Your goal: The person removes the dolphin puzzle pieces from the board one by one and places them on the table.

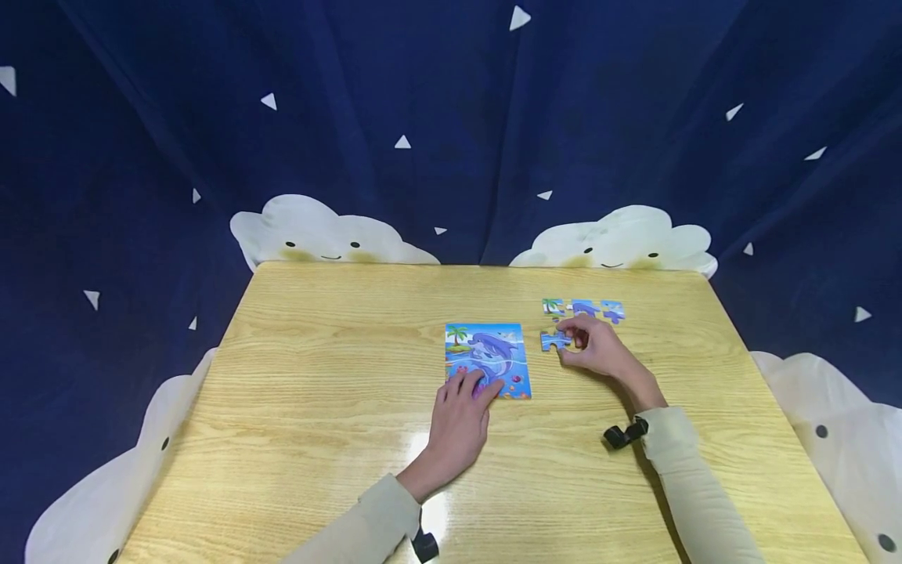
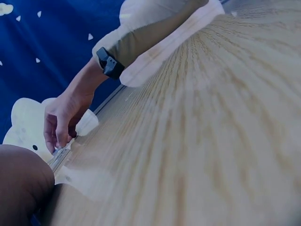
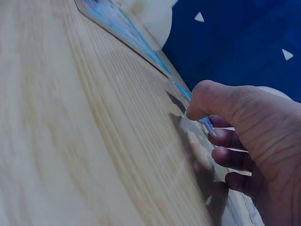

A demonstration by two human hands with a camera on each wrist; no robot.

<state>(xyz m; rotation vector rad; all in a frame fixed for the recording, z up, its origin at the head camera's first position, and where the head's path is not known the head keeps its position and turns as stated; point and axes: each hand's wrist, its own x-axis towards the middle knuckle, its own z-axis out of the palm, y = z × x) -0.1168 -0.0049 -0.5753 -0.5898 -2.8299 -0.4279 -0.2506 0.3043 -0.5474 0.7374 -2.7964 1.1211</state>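
A square dolphin picture (image 1: 493, 345) with a palm tree and blue water lies flat near the middle of the table. My left hand (image 1: 458, 419) rests on its lower edge with fingers spread; in the left wrist view only a dark part of that hand (image 2: 23, 181) shows. To the right of the picture, my right hand (image 1: 597, 350) pinches a blue jigsaw piece (image 1: 553, 341) between thumb and fingers. The right wrist view shows this jigsaw piece (image 3: 181, 89) tilted, one edge lifted off the wood.
Beyond the right hand lie more jigsaw pieces in a row: one with a palm tree (image 1: 552, 305), one with a dolphin (image 1: 585, 305) and one at the right (image 1: 613, 310). The wooden table (image 1: 331, 376) ends at a dark blue curtain (image 1: 451, 94) with white clouds.
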